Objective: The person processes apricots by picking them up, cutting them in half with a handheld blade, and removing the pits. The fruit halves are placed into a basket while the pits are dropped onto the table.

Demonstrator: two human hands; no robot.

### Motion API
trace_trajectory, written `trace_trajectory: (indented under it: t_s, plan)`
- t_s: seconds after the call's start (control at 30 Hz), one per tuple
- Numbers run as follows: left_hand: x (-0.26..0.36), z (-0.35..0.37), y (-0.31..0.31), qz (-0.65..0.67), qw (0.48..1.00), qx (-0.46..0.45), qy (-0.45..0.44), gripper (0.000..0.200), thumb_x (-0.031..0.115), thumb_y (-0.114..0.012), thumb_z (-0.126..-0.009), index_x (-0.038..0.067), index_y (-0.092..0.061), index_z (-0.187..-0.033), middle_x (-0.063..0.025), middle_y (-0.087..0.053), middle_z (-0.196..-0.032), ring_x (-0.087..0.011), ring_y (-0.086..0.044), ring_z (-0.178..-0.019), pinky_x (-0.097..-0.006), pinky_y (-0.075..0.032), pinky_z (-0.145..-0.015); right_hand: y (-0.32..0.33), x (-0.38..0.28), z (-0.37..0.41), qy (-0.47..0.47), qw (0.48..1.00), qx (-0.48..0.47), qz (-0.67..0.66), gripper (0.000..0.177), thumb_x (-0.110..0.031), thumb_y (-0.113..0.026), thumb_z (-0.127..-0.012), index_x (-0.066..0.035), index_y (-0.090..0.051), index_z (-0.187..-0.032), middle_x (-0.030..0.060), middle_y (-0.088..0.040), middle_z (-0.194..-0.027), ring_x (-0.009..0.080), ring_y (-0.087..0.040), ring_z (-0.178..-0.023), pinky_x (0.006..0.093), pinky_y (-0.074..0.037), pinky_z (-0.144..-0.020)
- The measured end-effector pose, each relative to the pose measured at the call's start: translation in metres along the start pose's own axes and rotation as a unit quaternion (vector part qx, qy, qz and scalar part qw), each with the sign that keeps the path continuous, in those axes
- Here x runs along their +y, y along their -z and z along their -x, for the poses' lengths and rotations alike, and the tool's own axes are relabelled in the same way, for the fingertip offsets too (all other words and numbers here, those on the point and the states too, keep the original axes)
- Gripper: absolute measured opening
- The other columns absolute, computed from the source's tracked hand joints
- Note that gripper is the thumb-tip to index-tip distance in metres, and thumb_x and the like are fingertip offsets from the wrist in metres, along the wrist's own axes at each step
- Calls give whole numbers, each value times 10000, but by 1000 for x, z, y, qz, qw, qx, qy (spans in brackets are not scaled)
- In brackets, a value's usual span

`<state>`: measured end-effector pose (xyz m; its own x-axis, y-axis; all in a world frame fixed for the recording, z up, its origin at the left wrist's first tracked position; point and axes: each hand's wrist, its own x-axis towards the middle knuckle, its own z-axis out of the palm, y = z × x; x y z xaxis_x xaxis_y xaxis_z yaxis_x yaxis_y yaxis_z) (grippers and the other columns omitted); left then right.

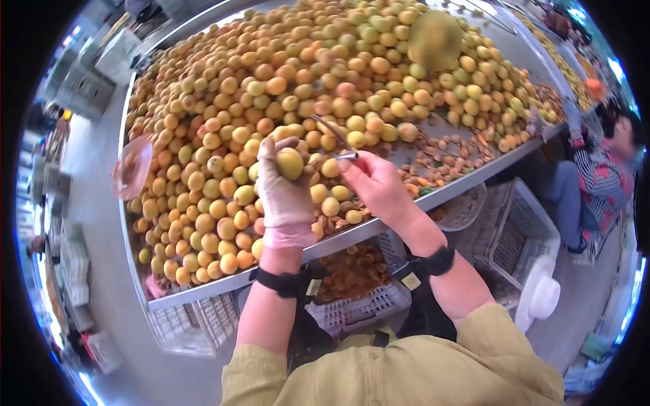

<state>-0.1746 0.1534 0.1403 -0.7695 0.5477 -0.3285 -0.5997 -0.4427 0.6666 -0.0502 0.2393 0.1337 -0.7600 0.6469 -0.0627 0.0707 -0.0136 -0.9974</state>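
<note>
My left hand (283,203), in a pale glove, is closed around a yellow-green apricot (290,164) just above the heap. To its right, my bare right hand (380,186) grips a small curved knife (330,130) by its metal end. The thin, brownish blade points up and left over the fruit, apart from the apricot. A large heap of apricots (223,149) covers the metal-rimmed table (203,292) around both hands. Right of the knife, brown pits (447,157) and orange scraps lie scattered near the table's front edge.
Below the table edge, between my legs, a white crate (359,308) holds apricot halves (352,274). A pink bowl (133,168) rests at the left rim. More crates (518,230) and a white hat-like object (538,294) are at the right. Another person (596,176) sits at the far right.
</note>
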Motion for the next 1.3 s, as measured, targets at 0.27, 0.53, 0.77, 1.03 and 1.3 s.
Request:
trace_trajectory:
  t_s: [0.27, 0.53, 0.77, 1.03, 1.3]
  plan:
    - [13, 3, -5, -9, 999, 12, -52, 439, 457, -427, -952, 78, -605, -822, -35, -612, -745, -112, -569, -659, -235, -454, -550, -10, -16, 10, 44, 990, -49, 125, 387, -341, -582, -916, 0, -496, -754, 60, -484, -567, 115, -412, -552, 293, -381, -515]
    - [16, 7, -4, -86, 991, -23, -96, 471, 441, -414, -969, 46, -607, -798, -46, -603, -732, -118, -566, -622, -243, -432, -515, -10, -16, 13, 46, 987, -82, 132, 380, -326, -586, -913, -7, -477, -737, 85, -506, -565, 169, -436, -525, 320, -386, -507]
    - [15, 5, -7, -91, 991, -16, -93, 489, 445, -410, -971, 31, -609, -802, -50, -592, -721, -119, -532, -579, -234, -411, -500, -10, -16, 13, 57, 983, -72, 159, 361, -316, -586, -909, -10, -480, -752, 115, -524, -570, 240, -490, -516, 350, -403, -513]
    - [16, 2, -5, -120, 987, -25, -101, 494, 454, -414, -967, 28, -611, -814, -47, -594, -720, -112, -521, -562, -224, -408, -501, -10, -17, 15, 72, 980, -58, 175, 354, -319, -585, -911, -6, -482, -779, 111, -519, -564, 228, -495, -516, 346, -407, -514]
    - [19, 5, -6, -134, 985, -42, -99, 449, 433, -389, -984, 59, -598, -850, -3, -580, -743, -57, -503, -631, -197, -419, -599, -4, -23, 17, 71, 978, -66, 185, 342, -314, -580, -916, 9, -520, -822, 118, -536, -576, 228, -504, -504, 338, -408, -502]
